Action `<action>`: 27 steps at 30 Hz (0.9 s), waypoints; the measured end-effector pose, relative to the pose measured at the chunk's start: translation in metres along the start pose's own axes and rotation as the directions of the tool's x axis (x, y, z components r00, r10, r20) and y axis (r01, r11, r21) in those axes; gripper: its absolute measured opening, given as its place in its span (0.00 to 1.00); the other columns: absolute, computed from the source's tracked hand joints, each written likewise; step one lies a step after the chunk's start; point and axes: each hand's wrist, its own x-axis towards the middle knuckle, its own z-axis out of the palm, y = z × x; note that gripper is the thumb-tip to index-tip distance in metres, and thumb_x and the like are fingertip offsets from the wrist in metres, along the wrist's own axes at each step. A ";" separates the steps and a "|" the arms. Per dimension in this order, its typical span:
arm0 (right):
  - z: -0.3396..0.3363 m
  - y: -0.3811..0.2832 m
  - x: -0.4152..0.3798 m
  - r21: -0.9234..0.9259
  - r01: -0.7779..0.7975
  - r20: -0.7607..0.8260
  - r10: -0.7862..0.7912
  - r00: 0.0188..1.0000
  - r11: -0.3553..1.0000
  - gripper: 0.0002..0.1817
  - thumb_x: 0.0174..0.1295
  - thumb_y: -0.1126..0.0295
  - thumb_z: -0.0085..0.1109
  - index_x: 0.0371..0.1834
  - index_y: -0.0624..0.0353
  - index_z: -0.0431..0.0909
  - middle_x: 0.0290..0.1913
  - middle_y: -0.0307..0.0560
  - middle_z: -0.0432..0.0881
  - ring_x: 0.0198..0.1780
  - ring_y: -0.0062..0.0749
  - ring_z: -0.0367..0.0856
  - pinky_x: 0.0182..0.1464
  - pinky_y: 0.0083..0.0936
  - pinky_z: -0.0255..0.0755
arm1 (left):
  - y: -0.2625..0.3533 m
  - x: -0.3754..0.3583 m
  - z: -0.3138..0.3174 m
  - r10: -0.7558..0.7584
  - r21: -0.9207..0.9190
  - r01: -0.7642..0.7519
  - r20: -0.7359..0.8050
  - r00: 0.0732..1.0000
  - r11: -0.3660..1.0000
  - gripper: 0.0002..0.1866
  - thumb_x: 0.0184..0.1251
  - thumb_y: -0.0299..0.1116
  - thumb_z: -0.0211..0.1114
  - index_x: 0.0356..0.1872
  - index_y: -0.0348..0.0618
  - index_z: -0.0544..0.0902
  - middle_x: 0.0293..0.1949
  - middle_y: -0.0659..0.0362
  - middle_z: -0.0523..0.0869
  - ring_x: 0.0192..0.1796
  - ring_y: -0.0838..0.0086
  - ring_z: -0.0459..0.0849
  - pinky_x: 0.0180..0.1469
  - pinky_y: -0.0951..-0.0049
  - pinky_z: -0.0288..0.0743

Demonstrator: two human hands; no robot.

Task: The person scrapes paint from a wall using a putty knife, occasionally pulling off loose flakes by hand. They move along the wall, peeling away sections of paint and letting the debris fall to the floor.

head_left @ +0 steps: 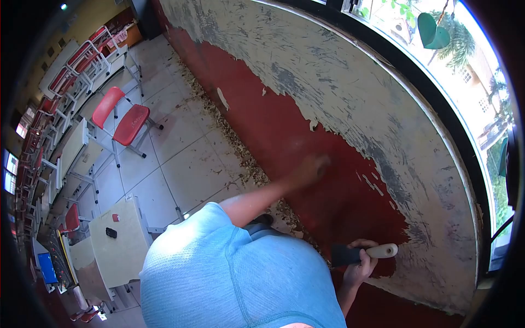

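My right hand (363,262) is closed around a putty knife (383,251) with a cream handle and a wide dark blade that points left, close to the wall. My left hand (316,167) is reaching out in front of the red lower part of the wall (262,117). Motion smears its fingers, so their position and anything in them cannot be made out. Above the red paint, the wall is bare and scraped, beige with grey patches (350,93). A ragged edge of paint runs between the two areas.
Paint flakes (249,164) lie along the foot of the wall on the tiled floor (188,156). A red chair (130,123) and several desks stand to the left. One desk (123,246) bears a small black object (111,233). A window (465,65) is at upper right.
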 end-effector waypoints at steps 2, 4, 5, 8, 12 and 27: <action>0.002 -0.003 0.001 -0.001 0.008 -0.021 -0.008 1.000 1.000 0.12 0.50 0.70 0.48 0.38 0.64 0.69 0.32 0.52 0.75 0.35 0.35 0.74 0.43 0.32 0.69 | -0.021 -0.045 0.041 -0.074 -0.010 0.077 0.150 0.986 0.997 0.15 0.51 0.25 0.62 0.43 0.40 0.78 0.45 0.46 0.81 0.51 0.52 0.79 0.54 0.59 0.72; 0.003 -0.008 0.003 -0.022 0.024 -0.084 -0.026 0.996 0.999 0.13 0.48 0.72 0.48 0.37 0.65 0.69 0.30 0.51 0.74 0.34 0.35 0.74 0.43 0.33 0.69 | 0.015 -0.067 0.032 0.021 0.025 -0.030 0.304 0.952 0.999 0.18 0.50 0.26 0.64 0.46 0.42 0.79 0.52 0.46 0.78 0.57 0.51 0.75 0.59 0.60 0.69; 0.002 -0.008 0.005 0.015 0.066 -0.095 -0.065 0.993 0.998 0.13 0.48 0.72 0.48 0.37 0.65 0.69 0.30 0.50 0.74 0.33 0.35 0.74 0.43 0.34 0.70 | 0.027 -0.067 0.027 0.055 -0.013 -0.054 0.295 0.954 0.998 0.18 0.49 0.26 0.65 0.46 0.42 0.80 0.53 0.48 0.78 0.58 0.52 0.75 0.59 0.60 0.70; -0.014 -0.022 0.012 0.124 0.172 -0.166 -0.151 0.975 0.977 0.13 0.50 0.72 0.49 0.40 0.63 0.68 0.27 0.46 0.70 0.31 0.32 0.72 0.43 0.36 0.70 | 0.058 -0.068 0.026 0.177 -0.122 -0.148 0.272 0.946 0.981 0.17 0.49 0.28 0.68 0.44 0.43 0.81 0.55 0.51 0.78 0.57 0.55 0.76 0.59 0.59 0.70; -0.048 -0.097 0.029 0.146 0.461 -0.118 -0.448 0.886 0.875 0.11 0.58 0.62 0.47 0.37 0.56 0.64 0.20 0.36 0.59 0.25 0.26 0.63 0.39 0.34 0.67 | 0.105 -0.016 -0.006 0.273 -0.142 -0.245 0.235 0.933 0.959 0.13 0.53 0.27 0.64 0.41 0.41 0.82 0.51 0.48 0.80 0.55 0.52 0.77 0.57 0.56 0.71; -0.065 -0.118 0.061 -0.198 0.808 -0.163 -0.831 0.532 0.556 0.11 0.67 0.67 0.53 0.29 0.60 0.66 0.16 0.40 0.71 0.17 0.18 0.68 0.25 0.24 0.75 | 0.137 0.038 -0.029 0.333 -0.159 -0.336 -0.046 0.942 0.928 0.09 0.56 0.20 0.64 0.39 0.37 0.81 0.47 0.48 0.83 0.54 0.60 0.80 0.58 0.63 0.71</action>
